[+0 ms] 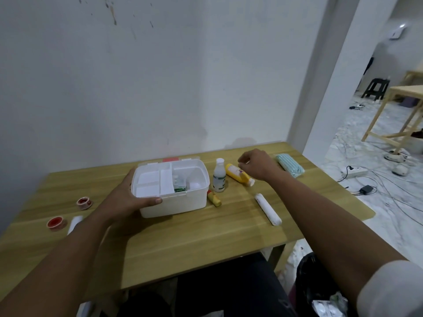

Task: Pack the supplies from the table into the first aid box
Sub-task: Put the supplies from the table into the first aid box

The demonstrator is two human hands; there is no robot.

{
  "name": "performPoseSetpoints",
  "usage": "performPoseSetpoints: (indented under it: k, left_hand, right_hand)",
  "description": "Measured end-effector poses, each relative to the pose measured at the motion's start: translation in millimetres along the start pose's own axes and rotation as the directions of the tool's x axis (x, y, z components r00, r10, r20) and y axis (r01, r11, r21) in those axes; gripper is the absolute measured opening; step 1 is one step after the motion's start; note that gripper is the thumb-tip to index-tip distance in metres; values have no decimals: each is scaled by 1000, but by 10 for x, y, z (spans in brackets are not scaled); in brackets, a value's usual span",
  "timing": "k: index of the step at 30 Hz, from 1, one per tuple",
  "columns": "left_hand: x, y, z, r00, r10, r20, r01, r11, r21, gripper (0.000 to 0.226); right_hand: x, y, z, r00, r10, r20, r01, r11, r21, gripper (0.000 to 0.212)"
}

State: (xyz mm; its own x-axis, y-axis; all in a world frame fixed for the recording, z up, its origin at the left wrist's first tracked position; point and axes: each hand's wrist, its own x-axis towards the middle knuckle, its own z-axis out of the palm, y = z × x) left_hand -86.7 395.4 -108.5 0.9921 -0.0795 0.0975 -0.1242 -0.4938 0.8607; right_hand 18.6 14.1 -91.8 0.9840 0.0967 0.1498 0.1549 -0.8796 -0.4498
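Observation:
The white first aid box (pixel 183 202) stands open mid-table, with a white tray and a green packet inside. My left hand (pixel 128 195) grips its near left corner. My right hand (pixel 256 164) hovers over the lying yellow bottle (pixel 238 174), fingers curled, holding nothing that I can see. Beside the box stands a white bottle (pixel 219 176), and a small yellow tube (pixel 214 199) lies against the box's right side. A white roll (pixel 267 209) lies to the right. A pack of blue masks (pixel 289 166) is at the far right. Two red tape rolls (pixel 84 202) (pixel 56 223) lie at the left.
A white object (pixel 74 223) lies partly under my left forearm. The wooden table (pixel 194 243) stands against a white wall. Its right edge drops to a marble floor with cables and a power strip (pixel 356 172). A black bag (pixel 313 282) sits by my right knee.

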Motion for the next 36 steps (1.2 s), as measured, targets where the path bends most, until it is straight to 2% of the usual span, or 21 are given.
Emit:
performPoseSetpoints:
  k: [6,11,14,18,20,24,27,31,36]
  left_hand:
    - [50,84,-22,1000,-7,-11,8,999,31,83]
    - [68,105,-9,1000,0,7,-1,1000,26,80]
    - [68,94,-4,1000,-5,2,5,1000,25,86]
    - [58,121,13,1000,2,9,-2,1000,10,86]
    - [70,116,21,1000,4,8,-5,1000,11,85]
    - [82,88,33,1000,-17,1,17,1000,15,88]
    - [106,55,17,1000,-31,-5,31,999,16,92]
    - [128,57,26,998,-57,2,57,998,23,92]
    - [136,33,22,998,-59,3,59,998,26,93]
  right_hand:
    - [-99,348,59,987,159,30,-156,983,-95,20]
    - [-113,364,6,949,275,151,-238,946,-222,39]
    - [-74,369,31,939,291,184,-251,944,-213,37]
    - [7,455,-4,958,288,19,-279,941,-192,27]
    - [42,569,-70,944,323,-66,-330,929,-170,26]
    - [22,774,-179,891,410,-192,-444,876,-189,44]
    - [38,907,-188,831,475,-289,-540,815,-211,48]
    - [126,1062,-140,779,577,-246,-619,769,-160,46]
    - [141,1202,-102,789,564,-243,-605,782,-151,39]
